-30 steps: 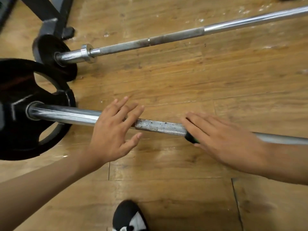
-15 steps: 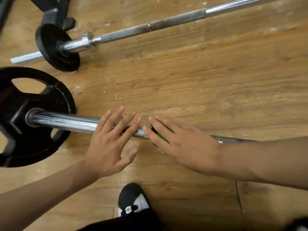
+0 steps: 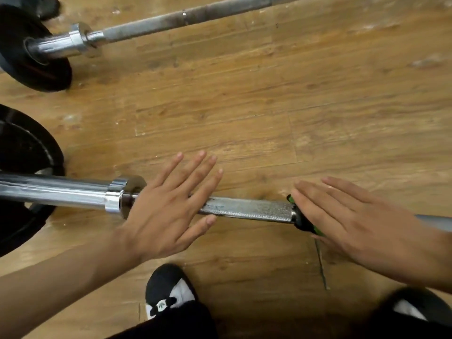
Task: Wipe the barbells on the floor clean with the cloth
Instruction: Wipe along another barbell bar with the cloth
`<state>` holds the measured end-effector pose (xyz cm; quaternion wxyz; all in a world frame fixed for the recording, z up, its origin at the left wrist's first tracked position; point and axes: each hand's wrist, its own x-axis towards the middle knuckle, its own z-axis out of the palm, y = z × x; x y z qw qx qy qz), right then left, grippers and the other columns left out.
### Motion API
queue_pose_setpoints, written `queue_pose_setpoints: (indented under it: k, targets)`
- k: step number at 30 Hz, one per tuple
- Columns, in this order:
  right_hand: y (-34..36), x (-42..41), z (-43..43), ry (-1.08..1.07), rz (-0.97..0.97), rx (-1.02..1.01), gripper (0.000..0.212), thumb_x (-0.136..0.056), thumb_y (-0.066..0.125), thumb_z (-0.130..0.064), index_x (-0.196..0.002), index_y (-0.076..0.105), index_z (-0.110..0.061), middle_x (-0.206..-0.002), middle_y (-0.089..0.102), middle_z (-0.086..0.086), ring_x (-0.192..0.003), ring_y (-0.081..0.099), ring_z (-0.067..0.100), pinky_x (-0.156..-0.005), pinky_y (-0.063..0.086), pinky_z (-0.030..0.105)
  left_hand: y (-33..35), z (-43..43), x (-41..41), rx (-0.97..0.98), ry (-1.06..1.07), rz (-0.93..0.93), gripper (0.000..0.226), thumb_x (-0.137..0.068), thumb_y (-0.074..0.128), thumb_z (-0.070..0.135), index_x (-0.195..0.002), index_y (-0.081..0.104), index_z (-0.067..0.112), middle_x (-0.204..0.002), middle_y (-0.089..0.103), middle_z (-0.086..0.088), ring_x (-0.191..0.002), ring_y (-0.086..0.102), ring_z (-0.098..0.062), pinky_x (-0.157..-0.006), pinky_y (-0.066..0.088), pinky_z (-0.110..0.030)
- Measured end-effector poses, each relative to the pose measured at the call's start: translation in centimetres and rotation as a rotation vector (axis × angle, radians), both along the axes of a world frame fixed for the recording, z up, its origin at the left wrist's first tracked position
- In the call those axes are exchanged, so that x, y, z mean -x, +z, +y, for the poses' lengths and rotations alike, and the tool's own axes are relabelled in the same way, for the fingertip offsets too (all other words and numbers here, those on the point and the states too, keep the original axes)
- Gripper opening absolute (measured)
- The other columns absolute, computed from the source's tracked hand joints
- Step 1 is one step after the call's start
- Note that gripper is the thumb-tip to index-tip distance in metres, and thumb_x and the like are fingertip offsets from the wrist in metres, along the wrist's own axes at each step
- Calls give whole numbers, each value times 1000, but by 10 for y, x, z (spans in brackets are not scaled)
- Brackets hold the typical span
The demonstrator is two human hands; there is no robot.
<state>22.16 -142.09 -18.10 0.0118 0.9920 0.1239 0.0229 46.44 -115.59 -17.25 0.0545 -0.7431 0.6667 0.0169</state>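
Well, the barbell [image 3: 249,209] lies on the wood floor [image 3: 244,94] and looks hard and heavy, so the left hand [image 3: 171,211] rests flat on it while the right hand [image 3: 362,226], flat too, presses the soft cloth [image 3: 303,223] on its rough part.

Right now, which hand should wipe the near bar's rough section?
Right: the right hand presses the green cloth against the near bar at that section's end; the left hand lies bare beside the collar.
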Motion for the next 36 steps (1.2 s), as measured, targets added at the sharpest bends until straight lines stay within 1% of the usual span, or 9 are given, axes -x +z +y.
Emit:
queue_pose_setpoints:
  k: [5, 10, 13, 17, 22, 26, 29, 33, 36]
  targets:
    - [-5, -40, 30, 19, -19, 12, 63, -112, 28, -33, -158, 19, 9, -151, 43, 37, -137, 50, 46, -115, 43, 54, -6, -5, -9, 39, -63, -2, 72, -110, 15, 53, -163, 24, 4, -168, 27, -22, -158, 22, -40, -126, 19, -59]
    - [-7, -77, 39, 10, -33, -14, 64, -110, 27, -39, -155, 29, 6, -145, 53, 29, -132, 56, 39, -114, 46, 48, -3, -20, -20, 38, -29, -18, 72, -110, 17, 52, -163, 27, 5, -171, 23, -20, -160, 15, -36, -127, 16, -59]
    - [2, -57, 5, -42, -17, 15, 63, -109, 32, -39, -154, 35, 4, -145, 55, 26, -133, 57, 37, -117, 41, 47, -3, -30, -27, 60, 2, -29, 72, -108, 23, 54, -163, 30, 8, -171, 22, -19, -161, 11, -35, -129, 11, -57]
    - [12, -2, -54, -91, 13, 225, 64, -110, 32, -39, -156, 34, 6, -155, 45, 29, -142, 48, 41, -122, 25, 52, -5, -44, -42, 95, -67, -4, 80, -105, 25, 64, -163, 30, 10, -171, 23, -18, -161, 11, -36, -128, 12, -59]
    - [23, 27, -91, -269, 87, 252, 65, -108, 33, -38, -158, 29, 5, -156, 43, 29, -142, 47, 42, -121, 27, 53, -5, -64, -66, 109, -195, -16, 82, -104, 24, 66, -165, 27, 12, -172, 20, -17, -160, 14, -38, -126, 14, -62]
    - [3, -5, -50, -412, -45, 85, 65, -106, 35, -34, -156, 24, 6, -152, 44, 32, -143, 38, 43, -120, 22, 48, -5, -79, -75, 88, -156, -37, 80, -106, 22, 65, -165, 25, 11, -172, 19, -18, -161, 12, -37, -127, 14, -60]
    - [-8, -53, -23, -367, -84, 37, 63, -109, 31, -33, -158, 22, 6, -155, 40, 31, -147, 38, 44, -125, 19, 49, -2, -90, -82, 58, -145, -17, 79, -107, 20, 64, -166, 22, 12, -172, 18, -18, -162, 9, -34, -128, 11, -55]
    - [-14, -116, -1, -318, -175, 28, 61, -109, 32, -31, -159, 23, 3, -157, 42, 27, -148, 40, 39, -125, 29, 49, 1, -102, -94, -7, -148, 9, 76, -109, 18, 62, -168, 14, 13, -173, 14, -17, -163, 3, -30, -130, 8, -50]
    - [-13, -130, -11, -240, -166, 75, 59, -110, 29, -26, -161, 17, 0, -162, 36, 24, -150, 37, 36, -126, 27, 49, 5, -109, -100, -11, -134, -26, 76, -110, 16, 60, -168, 9, 12, -173, 16, -18, -162, 4, -30, -130, 7, -49]
